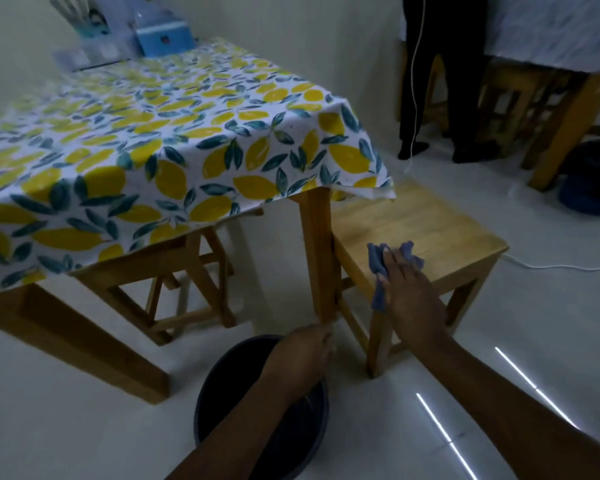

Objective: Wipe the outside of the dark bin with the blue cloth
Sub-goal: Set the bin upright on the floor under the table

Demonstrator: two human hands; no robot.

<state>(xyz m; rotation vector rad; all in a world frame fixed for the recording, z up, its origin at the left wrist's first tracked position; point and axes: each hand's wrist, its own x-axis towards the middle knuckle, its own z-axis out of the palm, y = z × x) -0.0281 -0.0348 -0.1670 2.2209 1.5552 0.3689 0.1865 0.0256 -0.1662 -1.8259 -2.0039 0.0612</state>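
Note:
The dark round bin (222, 393) stands on the white floor at the bottom centre, seen from above. My left hand (302, 355) reaches across its opening and rests at the far rim, close to the table leg; its fingers are hidden, so I cannot tell if it grips the rim. The blue cloth (378, 268) lies crumpled at the front left corner of a wooden stool (440, 230), one end hanging over the edge. My right hand (406, 289) lies on top of the cloth, fingers closing over it.
A table with a lemon-print cloth (160, 147) fills the left; its wooden leg (317, 258) stands just beyond the bin. Another stool (184, 292) sits under it. A person in dark trousers (440, 81) stands at the back. A white cable (561, 266) runs along the floor.

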